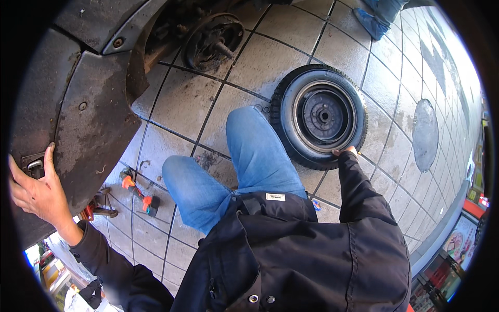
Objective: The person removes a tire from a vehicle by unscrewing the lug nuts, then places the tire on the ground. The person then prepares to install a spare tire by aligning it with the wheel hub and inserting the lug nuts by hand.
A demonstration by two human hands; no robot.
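My left hand (44,195) lies against the dark, scuffed vehicle panel (93,125) at the left, fingers spread, around a small metal latch (35,165). To the right, a wheel with a black tyre (283,119) and a dark steel rim (322,115) lies flat on the floor beside my knee. At its near edge my right hand (347,151) is closed on the tyre, its fingers partly hidden. Ahead, a worn, rusty brake drum (213,44) with a protruding axle end shows bare in the wheel arch.
An orange and black power tool (139,193) lies on the tiled floor (270,57), left of my knees. A red jack-like metal piece (96,210) stands under the vehicle. Another person's blue shoe (371,23) is at the far right. An oval cover (425,135) sits in the floor.
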